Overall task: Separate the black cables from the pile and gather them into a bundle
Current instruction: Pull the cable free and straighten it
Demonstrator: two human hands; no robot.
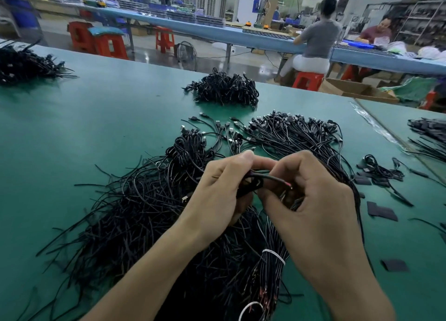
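Observation:
A big loose pile of black cables (144, 200) covers the green table (72, 127) in front of me. Above its middle, my left hand (217, 190) grips a small coil of black cable (253, 183). My right hand (311, 200) pinches the same cable's free end, where red wire tips show near its fingers. Below my right wrist lies a bundle tied with a white band (274, 258). More cables with USB plugs (289, 134) fan out beyond my hands.
A finished heap of coiled cables (224, 88) sits farther back, another heap (24, 64) at the far left. Black strips (382, 210) lie at the right beside a small coil (379, 169). Two people sit at a blue bench behind red stools (307, 80).

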